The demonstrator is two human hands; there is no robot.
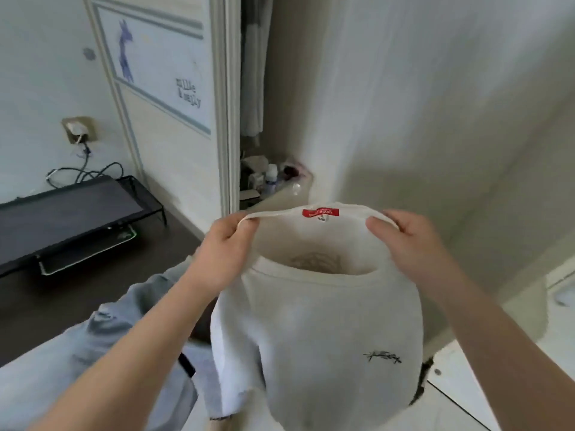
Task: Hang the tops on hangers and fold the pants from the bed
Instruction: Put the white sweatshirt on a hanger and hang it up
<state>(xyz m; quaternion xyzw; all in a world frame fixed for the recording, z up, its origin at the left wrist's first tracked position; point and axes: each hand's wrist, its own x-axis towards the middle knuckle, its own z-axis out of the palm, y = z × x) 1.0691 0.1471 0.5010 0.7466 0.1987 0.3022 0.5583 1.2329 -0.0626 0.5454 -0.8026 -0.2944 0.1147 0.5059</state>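
Dark desk (77,301) beside white wardrobe (174,150) | left hand (224,247), right hand (407,241) both pinch white top (311,337) at collar

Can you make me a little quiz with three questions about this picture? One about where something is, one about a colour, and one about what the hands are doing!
1. Where is the label on the white T-shirt?
A. Inside the back of the neckline
B. On a sleeve
C. On the bottom hem

2. What colour is the label?
A. Blue
B. Red
C. Green

3. What are the left hand and right hand doing?
A. Both lie flat on a desk
B. Only one holds the T-shirt
C. Both pinch the neckline and hold it open

Answers:
1 A: the label sits in the middle of the back neckline, between the two hands.
2 B: it is bright red against the white cloth.
3 C: each hand's grip is on the neckline edge, one at each side.
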